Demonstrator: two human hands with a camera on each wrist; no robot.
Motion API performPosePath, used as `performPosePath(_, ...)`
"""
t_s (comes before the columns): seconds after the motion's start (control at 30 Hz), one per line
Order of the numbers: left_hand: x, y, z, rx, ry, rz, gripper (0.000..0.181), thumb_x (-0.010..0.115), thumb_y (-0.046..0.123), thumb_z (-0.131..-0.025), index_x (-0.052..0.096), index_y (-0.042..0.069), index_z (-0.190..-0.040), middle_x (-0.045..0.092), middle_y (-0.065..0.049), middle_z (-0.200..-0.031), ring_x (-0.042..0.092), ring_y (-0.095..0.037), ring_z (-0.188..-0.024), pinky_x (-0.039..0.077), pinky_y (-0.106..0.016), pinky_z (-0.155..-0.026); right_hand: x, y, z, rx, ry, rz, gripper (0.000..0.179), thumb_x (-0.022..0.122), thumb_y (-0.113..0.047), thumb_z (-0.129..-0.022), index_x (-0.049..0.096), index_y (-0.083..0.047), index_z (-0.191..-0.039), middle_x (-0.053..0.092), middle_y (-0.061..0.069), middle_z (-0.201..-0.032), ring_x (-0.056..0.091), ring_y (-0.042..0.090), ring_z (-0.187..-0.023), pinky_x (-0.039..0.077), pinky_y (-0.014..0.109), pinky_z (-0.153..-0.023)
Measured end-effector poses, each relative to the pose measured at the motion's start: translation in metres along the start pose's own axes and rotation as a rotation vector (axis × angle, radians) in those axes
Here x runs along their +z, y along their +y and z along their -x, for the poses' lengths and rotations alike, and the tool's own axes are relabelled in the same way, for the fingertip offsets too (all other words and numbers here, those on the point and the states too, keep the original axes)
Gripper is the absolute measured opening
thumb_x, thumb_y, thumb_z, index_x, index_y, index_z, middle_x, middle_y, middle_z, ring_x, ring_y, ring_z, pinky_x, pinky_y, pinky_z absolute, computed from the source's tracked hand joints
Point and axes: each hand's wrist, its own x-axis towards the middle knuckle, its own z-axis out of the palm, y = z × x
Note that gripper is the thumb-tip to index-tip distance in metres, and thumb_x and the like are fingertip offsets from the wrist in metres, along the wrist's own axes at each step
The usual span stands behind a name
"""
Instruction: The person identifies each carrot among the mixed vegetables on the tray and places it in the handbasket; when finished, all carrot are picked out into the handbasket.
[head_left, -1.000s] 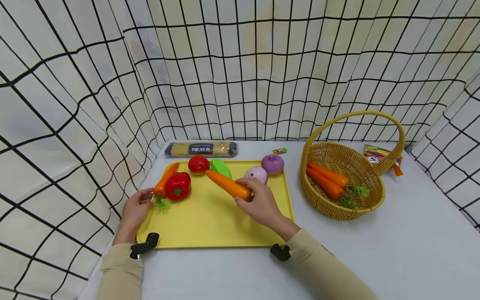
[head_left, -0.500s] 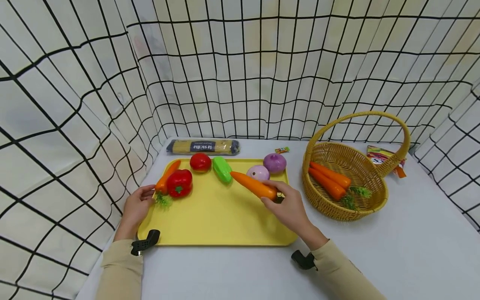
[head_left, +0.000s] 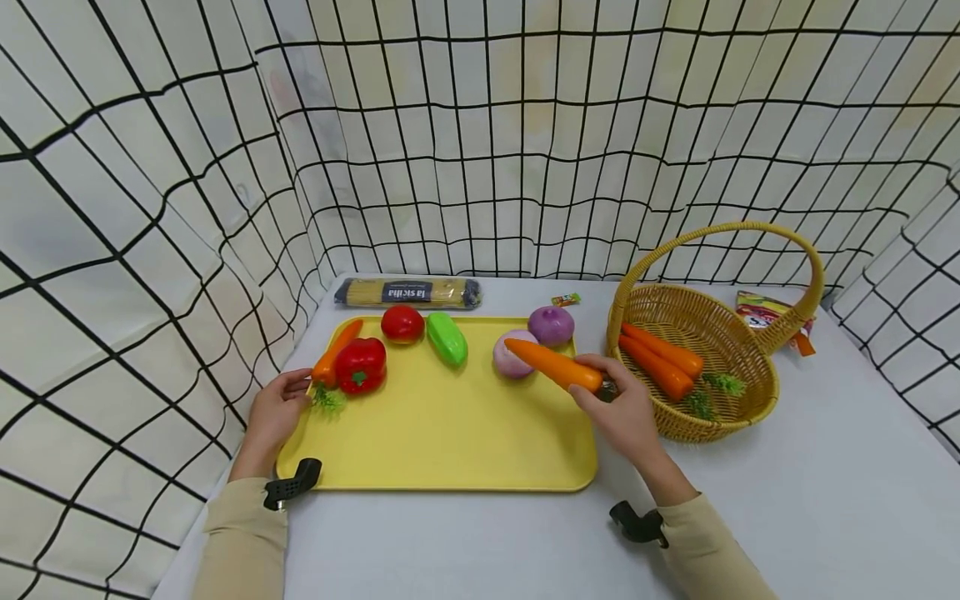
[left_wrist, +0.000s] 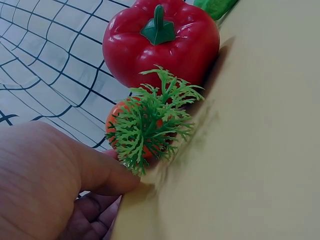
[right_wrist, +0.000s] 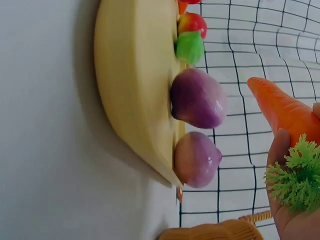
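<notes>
Right hand [head_left: 624, 410] pinches the carrot [head_left: 557, 367], likely light, stiff, best held thick-end! Left hand [head_left: 273, 412] grips the tray [head_left: 450, 433] at nine o'clock.

On the white table [head_left: 450, 546] there, a rectangular yellow tray [head_left: 442, 442] lies left of a round wicker basket [head_left: 701, 430] holding two long orange carrots [head_left: 657, 369]. At the tray's left end, a tapered orange carrot [head_left: 335, 356] lies beside a round red pepper [head_left: 361, 365]; behind and right sits a round red tomato [head_left: 402, 324], then rightward an oblong green vegetable [head_left: 447, 339] and two round purple onions [head_left: 551, 326].
</notes>
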Motion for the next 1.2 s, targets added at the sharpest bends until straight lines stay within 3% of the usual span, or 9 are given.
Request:
performPosePath(0.2,-0.001,0.0,0.0,-0.002,0.001,-0.002,0.046,0.048,0.0,-0.095,0.048,0.0,-0.141,0.055,-0.023,-0.129,0.052,-0.03,-0.113,0.041,-0.014,-0.076,-0.013,-0.002,0.003,0.002,0.038,-0.004,0.036,0.071,-0.001,-0.086,0.063,0.004,-0.12,0.063,0.018,-0.117,0.054,0.019,-0.093,0.05,0.016,-0.075)
performPosePath(0.47,-0.001,0.003,-0.001,-0.007,-0.012,0.004,0.046,0.047,-0.001,-0.095,0.047,-0.001,-0.141,0.055,-0.023,-0.129,0.051,-0.03,-0.113,0.041,-0.013,-0.075,-0.028,0.04,-0.002,-0.032,0.103,0.041,0.039,0.075,-0.007,-0.085,0.064,-0.006,-0.122,0.065,0.01,-0.118,0.054,0.014,-0.094,0.047,0.014,-0.075)
performPosePath(0.7,0.0,0.002,0.0,-0.003,-0.007,0.005,0.045,0.048,-0.001,-0.095,0.048,-0.002,-0.14,0.055,-0.024,-0.129,0.052,-0.03,-0.114,0.041,-0.014,-0.076,-0.042,0.026,-0.002,-0.013,0.165,0.063,0.036,0.072,-0.004,-0.086,0.065,-0.001,-0.12,0.064,0.014,-0.122,0.053,0.012,-0.095,0.043,0.015,-0.08)
performPosePath(0.83,0.0,0.0,0.0,0.0,-0.003,0.003,0.045,0.048,-0.001,-0.095,0.048,-0.001,-0.14,0.055,-0.023,-0.129,0.052,-0.03,-0.113,0.041,-0.013,-0.075,-0.051,0.017,-0.001,0.0,0.211,0.057,0.035,0.07,0.0,-0.085,0.064,0.004,-0.12,0.062,0.018,-0.117,0.052,0.012,-0.089,0.044,0.013,-0.073)
performPosePath(1.0,0.0,-0.002,-0.001,0.011,-0.003,0.001,0.045,0.048,-0.001,-0.095,0.048,-0.001,-0.14,0.055,-0.023,-0.129,0.052,-0.028,-0.112,0.041,-0.012,-0.075,-0.062,0.036,-0.005,0.019,0.263,0.028,0.036,0.069,-0.003,-0.086,0.064,0.0,-0.122,0.061,0.012,-0.115,0.054,0.01,-0.089,0.046,0.011,-0.069)
performPosePath(1.2,0.0,-0.001,-0.002,0.011,-0.006,0.003,0.045,0.048,-0.001,-0.095,0.048,-0.001,-0.141,0.055,-0.023,-0.129,0.051,-0.027,-0.112,0.041,-0.012,-0.074,-0.077,0.046,-0.008,0.058,0.318,-0.007,0.033,0.069,-0.008,-0.089,0.066,-0.005,-0.122,0.062,0.004,-0.118,0.056,0.012,-0.096,0.048,0.011,-0.076)
